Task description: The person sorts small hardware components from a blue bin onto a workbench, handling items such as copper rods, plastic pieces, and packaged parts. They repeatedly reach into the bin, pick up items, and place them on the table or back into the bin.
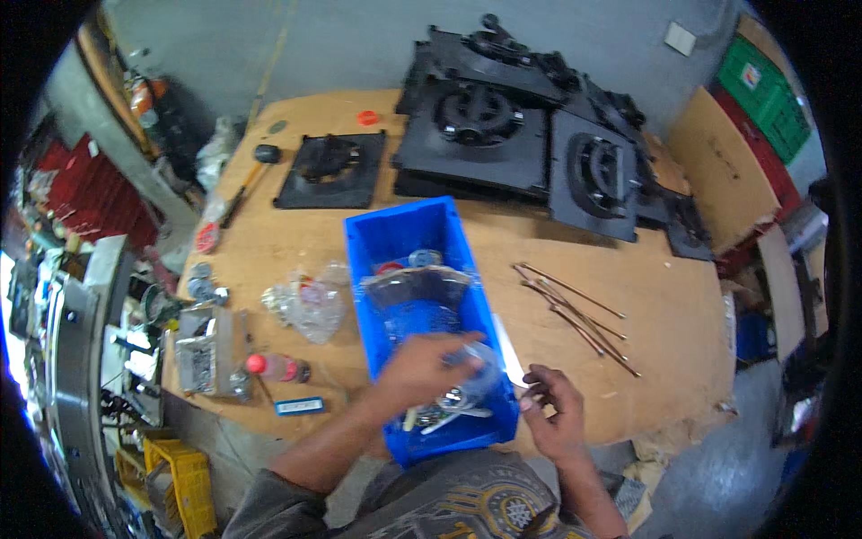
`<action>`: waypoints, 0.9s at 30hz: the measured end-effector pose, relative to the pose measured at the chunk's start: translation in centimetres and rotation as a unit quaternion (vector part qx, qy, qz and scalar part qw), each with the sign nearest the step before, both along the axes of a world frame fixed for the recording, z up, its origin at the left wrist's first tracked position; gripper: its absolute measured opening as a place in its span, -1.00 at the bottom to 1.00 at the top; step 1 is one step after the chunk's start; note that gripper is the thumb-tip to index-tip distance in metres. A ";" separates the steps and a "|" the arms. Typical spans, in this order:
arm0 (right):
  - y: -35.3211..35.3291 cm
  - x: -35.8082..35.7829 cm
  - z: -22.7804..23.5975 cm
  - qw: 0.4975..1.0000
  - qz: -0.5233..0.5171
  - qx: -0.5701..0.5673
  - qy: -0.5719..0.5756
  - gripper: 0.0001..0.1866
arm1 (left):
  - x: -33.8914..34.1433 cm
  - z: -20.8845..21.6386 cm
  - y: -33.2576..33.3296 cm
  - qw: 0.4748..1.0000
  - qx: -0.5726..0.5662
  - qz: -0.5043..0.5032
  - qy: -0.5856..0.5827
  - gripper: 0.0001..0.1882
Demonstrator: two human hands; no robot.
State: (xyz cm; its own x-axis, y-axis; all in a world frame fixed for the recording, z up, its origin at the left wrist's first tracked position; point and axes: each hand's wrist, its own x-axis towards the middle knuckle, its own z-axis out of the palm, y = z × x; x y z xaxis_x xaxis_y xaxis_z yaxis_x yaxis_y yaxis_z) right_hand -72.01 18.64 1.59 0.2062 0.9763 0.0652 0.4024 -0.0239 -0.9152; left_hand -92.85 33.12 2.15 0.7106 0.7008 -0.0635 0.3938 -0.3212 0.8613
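Note:
A long blue bin (364, 305) stands at the table's near edge, in front of my body. My left hand (424, 366) is over its near half, closed on a round, clear plastic piece (480, 370) whose exact kind does not show. Below that hand, small shiny metal parts (437, 415) lie in the bin's near end. Just outside the bin's right wall is my right hand (554, 415), its fingers curled with the tips together. A white strip (510, 355) runs along the bin up to those fingertips; whether they grip it is unclear.
Black square plates with round fittings (480, 135) are piled at the back right. Copper-coloured rods (579, 314) lie on the right. On the left are a mallet (247, 184), a clear plastic bag (310, 305), a red-capped bottle (277, 366) and a tray of small parts (205, 355).

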 end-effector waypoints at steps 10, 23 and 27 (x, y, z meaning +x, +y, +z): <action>2.4 3.9 -4.3 0.983 -0.156 -0.078 0.055 -0.65 | -11.0 -0.4 6.5 0.848 0.231 0.458 0.136 -0.50; -2.9 10.9 -19.8 0.966 -0.172 -0.092 -0.169 -0.48 | -11.5 -14.4 4.2 0.892 0.119 0.385 0.203 -0.70; -4.8 11.5 -19.9 0.968 -0.177 -0.096 -0.147 -0.51 | -12.4 -12.9 3.2 0.899 0.103 0.380 0.192 -0.68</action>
